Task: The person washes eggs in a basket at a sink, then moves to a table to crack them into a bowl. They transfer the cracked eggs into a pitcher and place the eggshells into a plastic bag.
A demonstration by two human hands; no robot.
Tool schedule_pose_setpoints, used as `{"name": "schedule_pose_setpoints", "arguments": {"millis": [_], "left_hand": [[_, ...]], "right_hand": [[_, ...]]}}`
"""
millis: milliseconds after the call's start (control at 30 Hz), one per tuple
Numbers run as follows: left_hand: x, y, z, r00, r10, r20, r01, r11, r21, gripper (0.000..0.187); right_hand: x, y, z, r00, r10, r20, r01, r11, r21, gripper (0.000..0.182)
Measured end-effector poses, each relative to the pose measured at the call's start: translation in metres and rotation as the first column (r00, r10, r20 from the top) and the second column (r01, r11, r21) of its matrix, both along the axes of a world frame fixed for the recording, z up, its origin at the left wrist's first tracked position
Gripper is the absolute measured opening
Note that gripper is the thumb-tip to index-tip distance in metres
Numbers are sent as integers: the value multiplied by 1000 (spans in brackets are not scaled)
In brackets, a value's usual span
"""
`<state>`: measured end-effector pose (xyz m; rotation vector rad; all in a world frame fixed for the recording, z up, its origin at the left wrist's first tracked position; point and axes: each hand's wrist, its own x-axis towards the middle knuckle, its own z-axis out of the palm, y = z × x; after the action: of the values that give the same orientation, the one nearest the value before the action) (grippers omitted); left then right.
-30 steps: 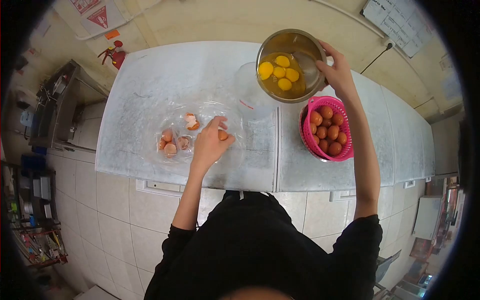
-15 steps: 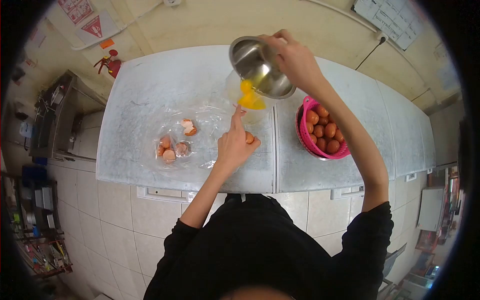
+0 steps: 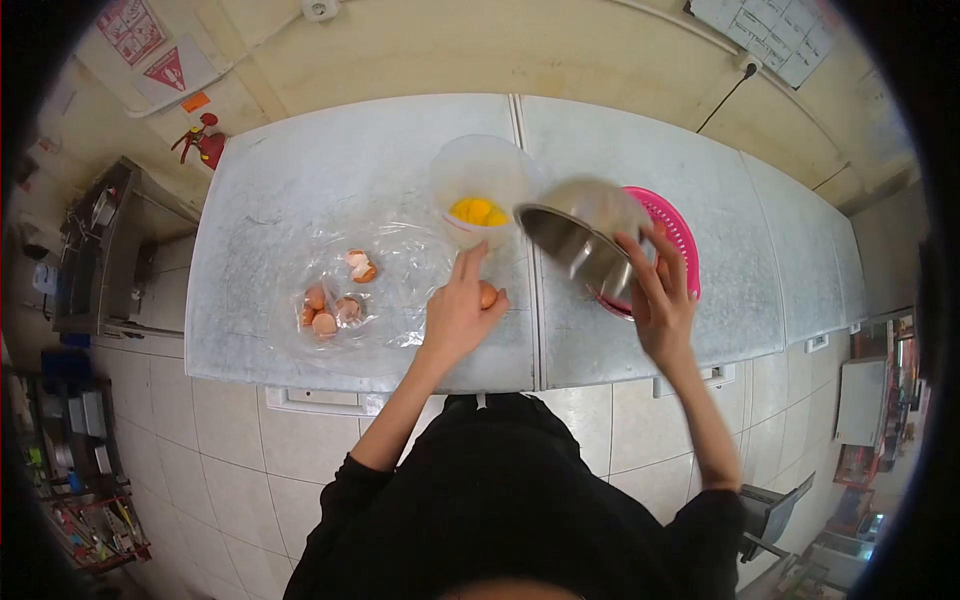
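Note:
My right hand (image 3: 662, 300) grips a steel bowl (image 3: 590, 235) by its side, tilted with its mouth toward the lower left; motion blurs its upper part. Behind the bowl stands a pink basket (image 3: 680, 222), and the eggs inside it are hidden now. My left hand (image 3: 460, 318) holds a brown egg (image 3: 487, 294) between thumb and palm, its index finger stretched toward a translucent plastic container (image 3: 462, 160). Bright yellow yolks (image 3: 478, 211) lie in that container. Left of my left hand, broken eggshells (image 3: 325, 310) rest on a clear plastic bag (image 3: 395, 265).
The white worktable (image 3: 270, 185) has a seam (image 3: 535, 345) down its middle. A fire extinguisher (image 3: 207, 145) hangs at the wall on the left. A steel sink unit (image 3: 110, 250) stands beyond the table's left end, and a dark chair (image 3: 775, 515) at the lower right.
My right hand has moved the bowl right and down, away from the container and over the basket. The yolks that were falling now lie in the container. My left hand still holds the egg.

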<state>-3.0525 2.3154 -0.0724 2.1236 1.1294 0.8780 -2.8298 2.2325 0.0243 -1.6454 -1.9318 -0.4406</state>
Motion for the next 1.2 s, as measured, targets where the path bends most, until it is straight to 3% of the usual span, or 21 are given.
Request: {"name": "schedule_pose_setpoints", "arguments": {"millis": [33,67,133,167,200,267,300,367,400,467,567,633,700,833,933,1000,1033,1067,1100,1167,1200], "left_hand": [[-5,-1,-6,1000,-6,3,6,1000,0,60],[-10,-2,-12,981,-36,188,80,968,-236,49],[-23,-7,-15,891,26,453,262,786,-561,32],[-27,-10,-14,846,88,526,338,675,-656,27],[-26,-12,-18,845,75,530,353,665,-658,27],[-20,-18,-24,727,173,664,519,495,-697,27],[-15,-19,-20,772,144,619,497,471,-729,28],[-4,-24,-18,784,117,609,494,477,-727,29],[1,-26,-18,796,100,598,482,494,-724,29],[10,-29,-20,783,114,612,509,449,-735,30],[18,-28,-21,786,139,602,526,361,-770,31],[21,-27,-25,806,142,574,514,312,-799,31],[27,-22,-42,816,53,575,555,200,-807,34],[45,-18,-62,774,191,603,588,137,-797,44],[54,-13,-68,710,317,629,639,86,-764,59],[59,-11,-70,686,337,645,660,83,-746,68],[60,-10,-69,695,314,647,663,68,-745,71],[62,-11,-70,695,312,648,665,63,-744,71],[63,-11,-70,693,301,655,671,66,-739,73],[67,-10,-70,688,293,664,676,74,-733,74],[68,-10,-69,686,308,659,667,95,-739,75]], "right_hand": [[1,-15,-18,985,-70,-161,65,997,-34,61],[3,-29,-40,939,-142,-313,124,989,-77,60],[7,-51,-94,872,-138,-469,107,990,-93,53],[5,-62,-129,739,-203,-642,108,977,-184,50],[0,-68,-158,567,-273,-777,91,958,-270,48],[-12,-63,-185,481,-274,-833,48,957,-287,48],[-13,-58,-189,479,-284,-830,64,955,-290,48],[-9,-44,-191,462,-411,-786,-3,886,-465,47],[-4,-40,-187,456,-417,-786,5,884,-467,47],[1,-30,-164,874,-334,-354,219,919,-327,46],[50,-10,-120,825,-562,-58,530,807,-261,37],[85,21,-98,805,-584,105,593,779,-204,33],[123,40,-129,712,-633,304,702,649,-292,32],[148,50,-156,816,-487,313,578,698,-423,33],[146,42,-152,862,-480,163,501,758,-418,36],[142,37,-150,885,-414,-215,324,877,-354,41],[138,34,-143,883,-418,-212,328,875,-357,41],[129,32,-133,874,-359,-326,268,918,-294,45],[119,31,-122,854,-288,-433,211,953,-218,49],[69,16,-84,580,-207,-788,97,978,-185,50],[43,5,-75,620,-114,-776,37,993,-116,47]]}}
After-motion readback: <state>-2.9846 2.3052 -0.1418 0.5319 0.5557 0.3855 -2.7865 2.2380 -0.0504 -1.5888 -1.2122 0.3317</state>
